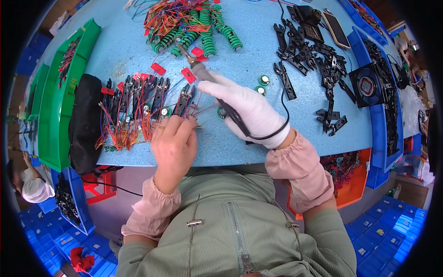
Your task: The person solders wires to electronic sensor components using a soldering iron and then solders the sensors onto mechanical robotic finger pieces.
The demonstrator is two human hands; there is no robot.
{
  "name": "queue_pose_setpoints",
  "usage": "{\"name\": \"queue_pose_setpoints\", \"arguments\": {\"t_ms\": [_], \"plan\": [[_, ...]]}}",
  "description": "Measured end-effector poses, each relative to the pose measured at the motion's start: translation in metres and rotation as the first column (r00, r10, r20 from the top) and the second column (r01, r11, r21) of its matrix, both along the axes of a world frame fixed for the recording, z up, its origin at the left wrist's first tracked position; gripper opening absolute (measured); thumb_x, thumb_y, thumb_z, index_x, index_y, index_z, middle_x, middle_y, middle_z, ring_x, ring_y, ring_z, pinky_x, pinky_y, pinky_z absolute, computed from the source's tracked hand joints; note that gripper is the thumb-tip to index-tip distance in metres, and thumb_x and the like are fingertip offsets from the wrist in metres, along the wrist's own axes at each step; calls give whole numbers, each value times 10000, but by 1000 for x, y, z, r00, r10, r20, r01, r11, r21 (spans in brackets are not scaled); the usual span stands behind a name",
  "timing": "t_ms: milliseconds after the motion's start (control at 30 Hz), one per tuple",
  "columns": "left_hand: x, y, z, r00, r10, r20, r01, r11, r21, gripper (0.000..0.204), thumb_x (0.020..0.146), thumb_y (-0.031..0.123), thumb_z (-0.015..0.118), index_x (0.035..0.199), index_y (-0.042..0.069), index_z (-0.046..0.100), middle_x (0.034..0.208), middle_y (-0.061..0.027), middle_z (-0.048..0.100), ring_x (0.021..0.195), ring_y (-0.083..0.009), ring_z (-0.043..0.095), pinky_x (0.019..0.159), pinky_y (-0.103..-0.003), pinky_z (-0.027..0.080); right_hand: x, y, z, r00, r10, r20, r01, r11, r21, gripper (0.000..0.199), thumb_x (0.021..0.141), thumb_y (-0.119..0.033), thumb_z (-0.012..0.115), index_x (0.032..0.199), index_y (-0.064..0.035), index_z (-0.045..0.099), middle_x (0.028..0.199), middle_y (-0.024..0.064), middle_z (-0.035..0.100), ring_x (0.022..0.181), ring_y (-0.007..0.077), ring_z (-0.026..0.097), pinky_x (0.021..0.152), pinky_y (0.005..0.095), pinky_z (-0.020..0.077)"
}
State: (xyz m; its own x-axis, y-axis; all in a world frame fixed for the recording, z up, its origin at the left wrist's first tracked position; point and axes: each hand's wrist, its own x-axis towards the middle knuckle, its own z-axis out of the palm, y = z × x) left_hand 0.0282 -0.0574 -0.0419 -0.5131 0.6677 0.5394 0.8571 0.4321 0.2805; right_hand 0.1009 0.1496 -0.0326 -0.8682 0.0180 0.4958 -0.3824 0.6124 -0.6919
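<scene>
My right hand (258,111), in a white glove, is closed around a soldering iron (201,72) with a grey handle. Its metal tip points up and left, over the table near small red boards (188,75). My bare left hand (174,143) is near the table's front edge, fingertips pinched together beside thin coloured wires; what they grip is hidden. Just beyond those fingers lies a black plastic housing (183,99). A small round silver part with a green rim (165,112) sits by the fingertips, and another (222,112) peeks out beside the glove.
Wired black housings (134,99) form a row at left, next to a black cloth bundle (85,122) and a green bin (69,92). Green ribbed stacks (207,34) lie at the back under tangled wires. Loose black housings (327,69), a phone (336,29) and blue bins (380,124) occupy the right.
</scene>
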Motion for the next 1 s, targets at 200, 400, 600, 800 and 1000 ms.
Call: {"name": "queue_pose_setpoints", "arguments": {"t_ms": [200, 400, 600, 800, 1000], "plan": [[2, 21, 0, 996, -89, 18, 88, 996, 30, 167, 743, 26, 716, 870, 124, 670, 860, -15, 607, 766, -223, 555, 703, -335, 442, 23, -5, 14, 992, -127, 16, 128, 990, -62, 842, 648, 157, 586, 1451, -84, 512, 1538, 171, 491, 1017, 276, 671, 875, 339, 536], [0, 29, -4, 991, -122, 54, 121, 993, 16, 154, 744, 52, 723, 863, 131, 664, 869, -8, 611, 812, -228, 559, 777, -344, 429, 15, -19, -5, 965, -258, -39, 261, 958, 120, 800, 655, 145, 604, 1419, -86, 545, 1530, 186, 495, 921, 271, 667, 813, 327, 534], [3, 29, -4, 989, -101, 104, 102, 995, -12, 150, 733, 57, 724, 840, 130, 649, 919, 6, 643, 855, -222, 571, 838, -356, 416, 12, -16, -9, 969, -245, 30, 240, 964, 116, 762, 666, 131, 620, 1392, -93, 569, 1522, 205, 496, 905, 275, 672, 776, 333, 530], [2, 36, -3, 985, -146, 90, 137, 985, 105, 152, 719, 45, 715, 814, 126, 629, 974, 27, 675, 899, -205, 582, 877, -359, 406, 13, -17, -11, 970, -241, -15, 241, 966, 93, 722, 688, 129, 630, 1380, -68, 578, 1463, 199, 546, 918, 264, 684, 814, 325, 537], [2, 38, -5, 971, -170, 171, 151, 981, 119, 159, 708, 31, 706, 800, 125, 617, 987, 55, 697, 915, -195, 591, 899, -357, 401, 45, -20, 1, 950, -306, -58, 269, 899, -347, 495, 841, 23, 702, 1323, 15, 592, 1255, 158, 641, 955, 266, 702, 896, 338, 554]]}}
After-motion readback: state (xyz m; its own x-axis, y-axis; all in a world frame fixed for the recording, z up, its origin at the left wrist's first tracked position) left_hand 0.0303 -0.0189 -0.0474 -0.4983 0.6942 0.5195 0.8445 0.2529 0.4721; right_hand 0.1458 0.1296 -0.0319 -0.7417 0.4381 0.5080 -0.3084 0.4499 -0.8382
